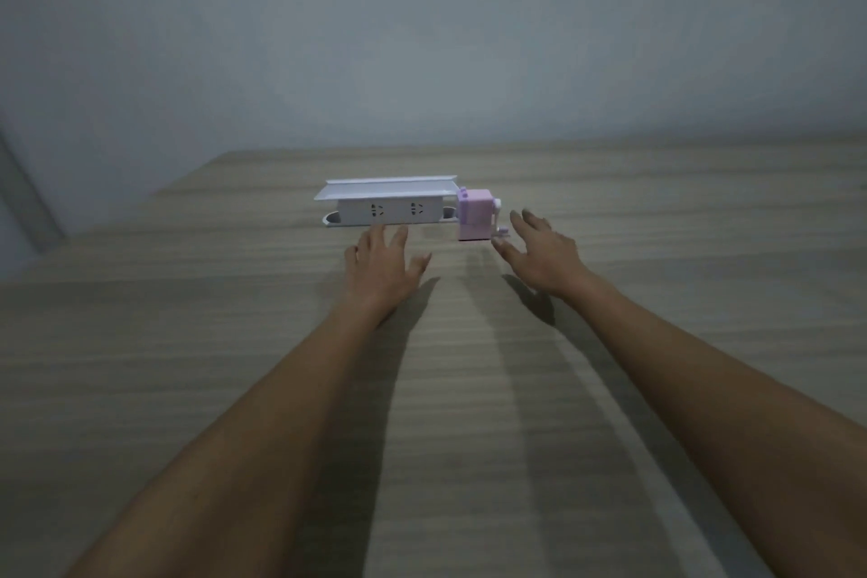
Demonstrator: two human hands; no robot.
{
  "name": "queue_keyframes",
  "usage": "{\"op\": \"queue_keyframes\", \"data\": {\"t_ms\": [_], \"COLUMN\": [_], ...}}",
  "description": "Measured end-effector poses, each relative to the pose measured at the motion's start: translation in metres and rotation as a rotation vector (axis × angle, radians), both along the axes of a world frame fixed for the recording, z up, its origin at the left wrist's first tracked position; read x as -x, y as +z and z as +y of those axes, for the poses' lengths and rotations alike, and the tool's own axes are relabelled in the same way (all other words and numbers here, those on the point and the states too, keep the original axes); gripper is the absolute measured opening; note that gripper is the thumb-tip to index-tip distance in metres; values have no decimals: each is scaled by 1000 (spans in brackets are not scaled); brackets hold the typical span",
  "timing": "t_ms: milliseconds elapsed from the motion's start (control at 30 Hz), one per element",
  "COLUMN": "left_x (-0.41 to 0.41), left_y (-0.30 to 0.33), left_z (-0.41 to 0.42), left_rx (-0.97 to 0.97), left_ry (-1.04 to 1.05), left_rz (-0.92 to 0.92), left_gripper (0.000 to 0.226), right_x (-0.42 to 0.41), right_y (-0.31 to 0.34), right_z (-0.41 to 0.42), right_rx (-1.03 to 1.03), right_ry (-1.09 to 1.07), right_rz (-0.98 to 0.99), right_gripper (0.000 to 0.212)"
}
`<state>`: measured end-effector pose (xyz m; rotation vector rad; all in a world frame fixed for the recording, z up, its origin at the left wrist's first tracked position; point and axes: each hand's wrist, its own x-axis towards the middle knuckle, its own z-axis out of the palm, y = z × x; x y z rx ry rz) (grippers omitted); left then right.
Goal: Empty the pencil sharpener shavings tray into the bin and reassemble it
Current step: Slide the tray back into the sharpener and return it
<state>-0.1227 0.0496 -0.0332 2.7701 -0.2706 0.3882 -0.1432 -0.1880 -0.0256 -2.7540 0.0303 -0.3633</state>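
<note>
Pencil sharpener point(475, 216): lilac, upright, far on the desk point(187, 343), touching the white power strip point(389, 207) at its left | left hand point(382, 270), right hand point(546, 256): fingers spread, empty, just short of it | bare wood-grain desk all round; far edge at grey wall point(422, 38)

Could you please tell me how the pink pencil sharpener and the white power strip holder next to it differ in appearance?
The pencil sharpener is pale pink, compact and boxy, taller than wide, while the power strip holder is white, long and low. The sharpener has a small crank on its right side; the holder shows socket holes on its front under a flat overhanging top. Both stand upright on the wooden table, side by side, ahead of the open hands.
</note>
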Motion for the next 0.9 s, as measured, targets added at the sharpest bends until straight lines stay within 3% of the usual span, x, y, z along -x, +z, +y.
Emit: {"op": "queue_keyframes", "data": {"t_ms": [367,900], "left_x": [62,62], "left_y": [-20,-27], "left_z": [32,35], "left_rx": [-32,-118], "left_ry": [24,8], "left_rz": [181,200], "left_gripper": [81,79], "right_x": [64,62], "right_y": [-36,-46], "right_z": [27,25], "right_rx": [87,131], "right_ry": [-37,-48], "right_rz": [85,128], "right_gripper": [73,63]}}
